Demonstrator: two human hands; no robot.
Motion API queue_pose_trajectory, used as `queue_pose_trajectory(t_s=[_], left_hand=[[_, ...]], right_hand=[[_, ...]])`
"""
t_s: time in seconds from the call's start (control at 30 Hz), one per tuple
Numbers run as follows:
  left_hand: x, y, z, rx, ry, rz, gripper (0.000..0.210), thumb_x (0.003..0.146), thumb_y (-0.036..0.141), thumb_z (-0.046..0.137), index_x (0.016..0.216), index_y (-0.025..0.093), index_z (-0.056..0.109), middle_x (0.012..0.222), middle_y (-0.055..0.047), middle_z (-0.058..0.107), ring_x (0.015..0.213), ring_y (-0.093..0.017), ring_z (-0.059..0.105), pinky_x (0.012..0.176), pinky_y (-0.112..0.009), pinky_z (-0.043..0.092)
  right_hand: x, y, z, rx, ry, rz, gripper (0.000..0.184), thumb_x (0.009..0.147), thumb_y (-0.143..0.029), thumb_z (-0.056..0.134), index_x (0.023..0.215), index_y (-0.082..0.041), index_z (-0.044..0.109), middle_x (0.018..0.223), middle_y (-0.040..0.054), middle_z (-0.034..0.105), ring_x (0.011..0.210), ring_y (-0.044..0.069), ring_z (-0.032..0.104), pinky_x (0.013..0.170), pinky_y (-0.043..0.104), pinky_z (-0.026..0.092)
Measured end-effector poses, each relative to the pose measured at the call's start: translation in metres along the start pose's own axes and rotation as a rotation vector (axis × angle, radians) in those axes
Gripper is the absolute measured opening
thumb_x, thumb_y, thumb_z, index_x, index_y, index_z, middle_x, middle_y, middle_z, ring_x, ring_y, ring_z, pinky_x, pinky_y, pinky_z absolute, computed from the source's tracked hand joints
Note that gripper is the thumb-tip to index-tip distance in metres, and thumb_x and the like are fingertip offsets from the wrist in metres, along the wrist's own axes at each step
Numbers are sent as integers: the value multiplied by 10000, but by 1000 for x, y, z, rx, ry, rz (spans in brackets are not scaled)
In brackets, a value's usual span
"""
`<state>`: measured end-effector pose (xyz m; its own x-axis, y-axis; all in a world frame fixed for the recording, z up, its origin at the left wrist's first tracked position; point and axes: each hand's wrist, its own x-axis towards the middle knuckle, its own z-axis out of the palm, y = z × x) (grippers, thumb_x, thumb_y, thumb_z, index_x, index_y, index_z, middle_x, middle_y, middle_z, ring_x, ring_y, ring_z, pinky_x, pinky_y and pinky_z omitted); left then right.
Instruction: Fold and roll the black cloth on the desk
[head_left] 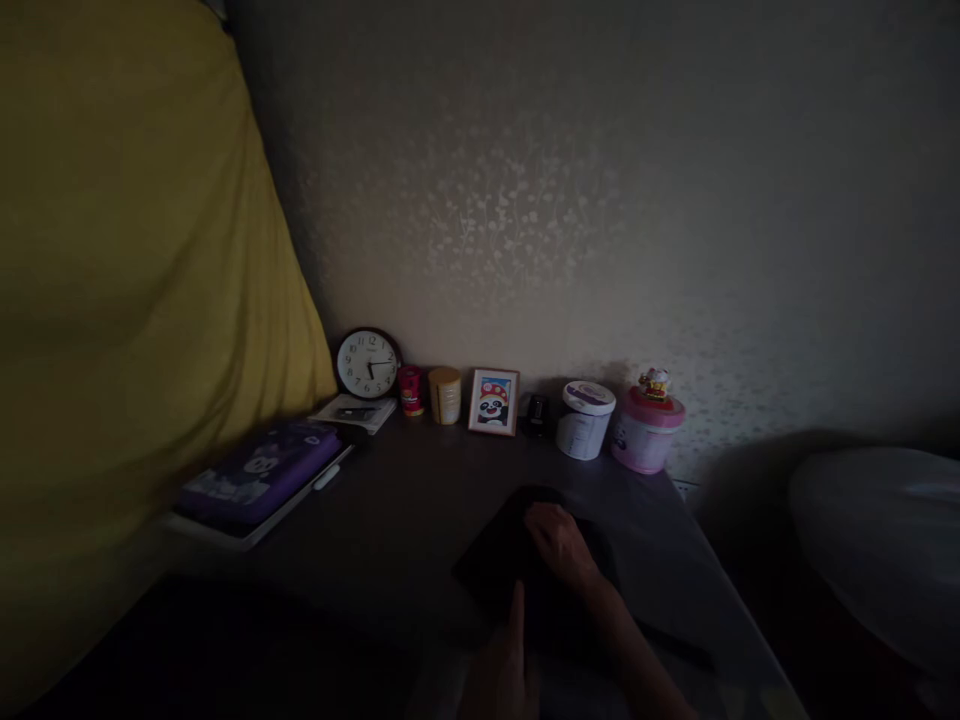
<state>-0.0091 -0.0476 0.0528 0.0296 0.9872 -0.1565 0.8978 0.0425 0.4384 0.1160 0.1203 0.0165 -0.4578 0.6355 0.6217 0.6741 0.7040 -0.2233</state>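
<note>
A black, soft-looking flat thing [491, 560] lies on the dark grey table; the light is too dim to tell its kind. On its far part rests my right hand [559, 545], with the fingers curled down against it. My left hand [506, 655] is at the near side, low in the view, one finger stretched out forward over the black thing; its other fingers are mostly hidden in shadow. A dark strap-like strip [675, 645] extends from the black thing toward the right.
Along the wall stand a round clock [367, 363], a red container [411, 390], a yellowish jar [445, 397], a panda picture frame [493, 402], a white tub [586, 420] and a pink tub [647, 430] topped by a figurine [655, 384]. A purple case [262, 472] lies left beside a yellow curtain [135, 250].
</note>
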Motion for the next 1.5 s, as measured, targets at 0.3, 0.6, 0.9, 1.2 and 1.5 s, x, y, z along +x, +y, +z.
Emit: queue_pose_trajectory(t_s=[0.3,0.6,0.9,1.2,1.5], left_hand=[[0,-1,1,-44,-25,-3,665,815,175,390,1383,255,55,1258,-50,516,1041,-195,546,841,-282,420],[-2,-1,-1,-36,-14,18,623,836,242,378,1389,243,90,1212,-59,550,1025,-200,556,864,-280,415],[6,-10,18,-47,17,11,614,847,280,346,1388,251,56,1178,-47,572,944,-187,586,792,-284,438],[10,-19,24,-17,47,35,612,854,363,320,1385,287,27,1128,-63,603,883,-206,609,764,-333,433],[7,-16,20,-56,4,35,593,870,339,310,1391,256,38,1119,-48,609,877,-166,612,735,-268,424]], right_hand=[[0,38,-4,-118,163,267,299,856,-173,345,1020,-159,593,1050,95,626,988,200,559,878,358,421],[-31,51,-2,-190,82,307,402,775,-95,331,1089,-145,577,1103,101,612,1013,206,559,890,367,421],[-83,57,-51,-271,-80,592,315,800,-215,387,1008,-199,624,971,92,654,841,207,613,682,269,423],[-102,46,-41,108,101,877,450,772,-469,373,955,-159,643,934,100,676,870,235,623,690,278,443],[-96,25,-45,299,215,853,469,698,-514,450,910,-147,650,835,95,690,812,255,631,665,319,469]])
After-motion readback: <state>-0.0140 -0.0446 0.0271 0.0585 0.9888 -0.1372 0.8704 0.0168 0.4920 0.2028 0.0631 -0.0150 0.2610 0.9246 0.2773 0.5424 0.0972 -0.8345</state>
